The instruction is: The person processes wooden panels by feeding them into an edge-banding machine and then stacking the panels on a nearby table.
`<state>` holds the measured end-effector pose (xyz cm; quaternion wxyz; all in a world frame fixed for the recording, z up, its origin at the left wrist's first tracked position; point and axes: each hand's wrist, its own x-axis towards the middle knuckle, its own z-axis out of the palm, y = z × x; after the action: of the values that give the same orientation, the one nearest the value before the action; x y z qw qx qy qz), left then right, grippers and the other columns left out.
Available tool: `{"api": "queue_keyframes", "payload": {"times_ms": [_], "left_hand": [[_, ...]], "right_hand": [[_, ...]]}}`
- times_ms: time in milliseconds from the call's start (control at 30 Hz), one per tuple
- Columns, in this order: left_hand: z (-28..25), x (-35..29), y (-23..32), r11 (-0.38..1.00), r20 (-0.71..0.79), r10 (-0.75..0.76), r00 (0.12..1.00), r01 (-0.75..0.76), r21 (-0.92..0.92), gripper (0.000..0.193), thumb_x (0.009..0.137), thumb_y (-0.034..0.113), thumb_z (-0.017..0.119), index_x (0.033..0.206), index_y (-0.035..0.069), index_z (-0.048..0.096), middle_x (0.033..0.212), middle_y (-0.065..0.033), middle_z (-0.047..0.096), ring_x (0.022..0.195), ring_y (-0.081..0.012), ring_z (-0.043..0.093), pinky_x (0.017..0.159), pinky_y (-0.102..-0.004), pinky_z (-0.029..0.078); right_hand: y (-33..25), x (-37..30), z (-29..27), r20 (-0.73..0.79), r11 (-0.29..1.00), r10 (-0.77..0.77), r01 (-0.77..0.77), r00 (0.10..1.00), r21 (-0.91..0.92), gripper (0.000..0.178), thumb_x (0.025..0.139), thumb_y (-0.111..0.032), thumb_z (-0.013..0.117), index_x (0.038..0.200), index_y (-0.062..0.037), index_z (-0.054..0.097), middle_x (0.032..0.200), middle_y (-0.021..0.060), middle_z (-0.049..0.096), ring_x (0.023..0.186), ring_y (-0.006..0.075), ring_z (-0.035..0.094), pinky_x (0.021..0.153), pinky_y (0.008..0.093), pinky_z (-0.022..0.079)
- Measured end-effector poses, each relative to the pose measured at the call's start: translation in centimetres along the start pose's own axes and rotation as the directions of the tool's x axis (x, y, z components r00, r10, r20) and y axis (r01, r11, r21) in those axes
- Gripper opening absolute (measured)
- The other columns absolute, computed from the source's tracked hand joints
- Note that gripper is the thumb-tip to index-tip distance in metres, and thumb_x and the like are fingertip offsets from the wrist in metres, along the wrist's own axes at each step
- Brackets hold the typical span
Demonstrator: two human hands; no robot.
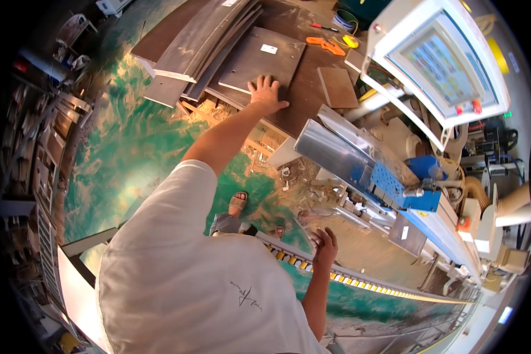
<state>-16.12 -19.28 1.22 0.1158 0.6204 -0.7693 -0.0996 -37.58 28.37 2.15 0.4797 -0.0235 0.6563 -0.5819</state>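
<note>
My left hand (267, 95) lies flat with fingers spread on the near edge of a dark brown board (251, 62) that bears a white label (269, 49). The board rests on a brown-topped table (295, 112). Just left of it leans a stack of long dark panels (200, 41). Lower down, my right hand (325, 246) hangs in the air beside the machine's near rail, its fingers loosely bent and apart. I see nothing in it.
A machine's metal guide (336, 150) and a tilted touch-screen panel (445, 62) stand to the right. Orange-handled tool (326, 45), yellow tape measure (350, 41) and small brown board (337, 87) lie on the table. A yellow-marked conveyor rail (360, 283) runs rightward. The green floor (130, 159) is dusty.
</note>
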Motion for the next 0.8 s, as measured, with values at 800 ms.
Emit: {"api": "queue_keyframes", "payload": {"times_ms": [800], "left_hand": [[-4.6, -28.8, -13.8, 0.408, -0.003, -0.454, 0.891, 0.205, -0.890, 0.089, 0.075, 0.040, 0.084, 0.146, 0.010, 0.041, 0.158, -0.0209, 0.024, 0.145, -0.0359, 0.028, 0.114, -0.0568, 0.027]], "right_hand": [[5.8, 8.9, 34.6, 0.392, 0.961, 0.277, -0.264, 0.877, -0.087, 0.053, 0.098, -0.034, 0.063, 0.139, -0.0053, 0.044, 0.130, 0.0101, 0.058, 0.111, 0.0252, 0.062, 0.093, 0.0450, 0.051]]}}
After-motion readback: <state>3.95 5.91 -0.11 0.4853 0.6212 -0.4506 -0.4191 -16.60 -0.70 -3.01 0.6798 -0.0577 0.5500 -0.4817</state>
